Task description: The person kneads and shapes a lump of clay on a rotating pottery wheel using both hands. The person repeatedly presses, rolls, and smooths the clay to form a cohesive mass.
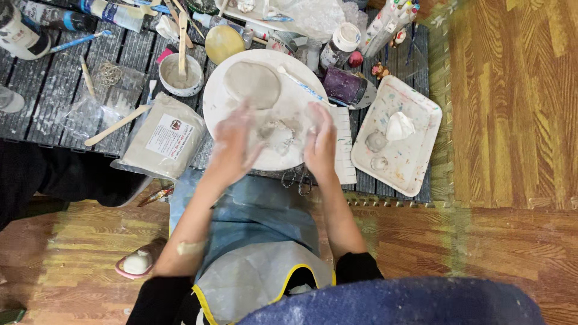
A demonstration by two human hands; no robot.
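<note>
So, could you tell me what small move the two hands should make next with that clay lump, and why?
Probably bring the palms together on the small clay lump. It lies on the round white board between the left hand and right hand, which flank it, both blurred; whether either touches it is unclear. The flattened clay disc lies behind.

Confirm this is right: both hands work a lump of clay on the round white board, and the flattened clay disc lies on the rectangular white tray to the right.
Wrong about the disc. The head view shows the flattened clay disc on the round white board itself, above the left hand and right hand. The rectangular white tray holds only smaller lumps.
</note>
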